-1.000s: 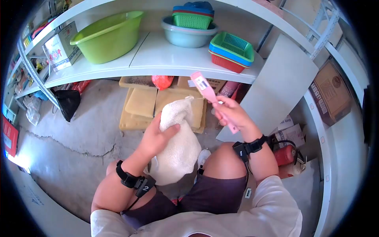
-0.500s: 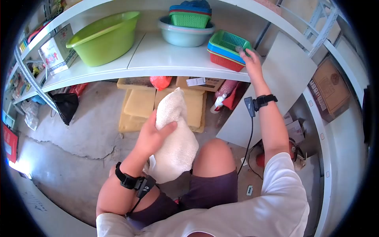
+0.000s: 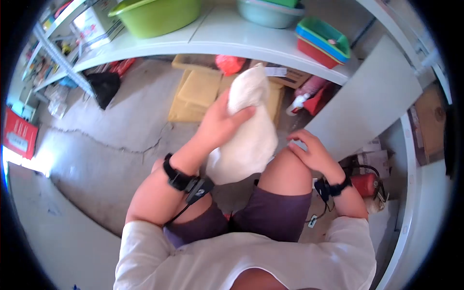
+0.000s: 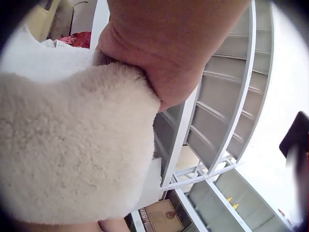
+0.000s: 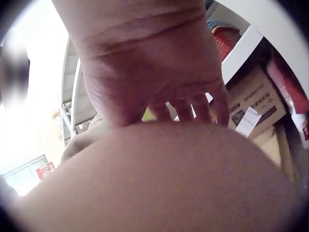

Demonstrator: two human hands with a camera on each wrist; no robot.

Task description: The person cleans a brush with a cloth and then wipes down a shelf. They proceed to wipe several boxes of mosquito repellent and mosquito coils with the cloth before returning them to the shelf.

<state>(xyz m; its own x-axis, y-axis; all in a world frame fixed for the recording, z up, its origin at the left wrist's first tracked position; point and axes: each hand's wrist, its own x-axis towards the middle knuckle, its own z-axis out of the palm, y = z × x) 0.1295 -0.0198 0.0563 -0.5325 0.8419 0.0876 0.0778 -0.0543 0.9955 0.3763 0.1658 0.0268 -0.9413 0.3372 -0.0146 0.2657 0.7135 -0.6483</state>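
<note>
My left hand (image 3: 217,123) holds a white fleecy item (image 3: 249,140), its thumb across the front and the fingers behind, out of sight. The item is narrow at the top and wide and rounded below. The left wrist view shows its thick, curly pile (image 4: 77,145) close up; its exact kind is not plain. My right hand (image 3: 311,150) rests on my right knee (image 3: 285,174) with loosely bent fingers and nothing in it. In the right wrist view the palm and fingers (image 5: 181,111) lie over bare skin.
A white shelf (image 3: 217,46) ahead carries a green tub (image 3: 159,17), a pale blue basin (image 3: 270,13) and stacked baskets (image 3: 323,43), a small pink thing in the top one. Yellow foam blocks (image 3: 200,89) and a white bottle (image 3: 297,104) are below. A fire extinguisher (image 3: 363,185) stands right.
My right hand held a pink tool, reached to the stacked baskets, and has come back without it to my right knee. The left hand keeps holding the fleecy item. The head view has tilted downward.
</note>
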